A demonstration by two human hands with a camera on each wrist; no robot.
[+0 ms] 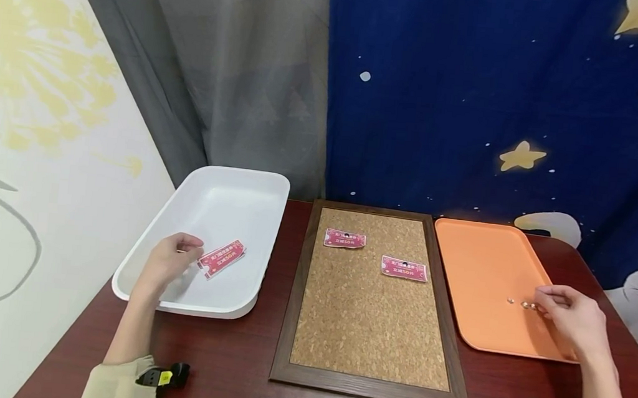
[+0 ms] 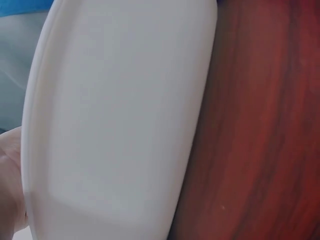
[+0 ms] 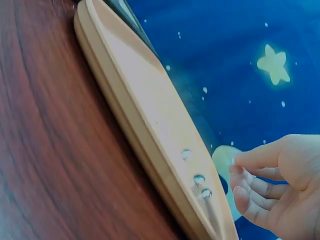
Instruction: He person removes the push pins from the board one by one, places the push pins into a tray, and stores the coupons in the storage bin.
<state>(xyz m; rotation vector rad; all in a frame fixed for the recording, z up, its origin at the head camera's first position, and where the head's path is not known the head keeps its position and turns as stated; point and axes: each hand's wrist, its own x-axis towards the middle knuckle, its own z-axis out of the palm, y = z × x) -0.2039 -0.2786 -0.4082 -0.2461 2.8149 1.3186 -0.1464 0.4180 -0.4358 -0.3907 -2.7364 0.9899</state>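
When judging the right hand (image 1: 573,316), note thumb and forefinger set close together above the edge of the orange tray (image 1: 484,271); cannot tell of any pin pinched between them. Just beside the fingertips, inside the tray, find small shiny pins (image 3: 199,180): likely light, hard and slippery, probably apt to roll. Best pinched singly, by the rounded head, keeping skin away from any sharp point. At the left hand (image 1: 170,261), see bent fingers right by the left end of a pink coupon (image 1: 221,259), lying tilted in the white tray (image 1: 242,202); cannot tell whether gripping, touching or merely near. Expect thin, almost weightless paper, easily creased or torn; take hold at a short edge, without squeezing the face. Farther out, between both trays, find a framed cork board (image 1: 371,328), probably stiff, bearing two more coupons (image 1: 344,242), each marked by a dark dot.
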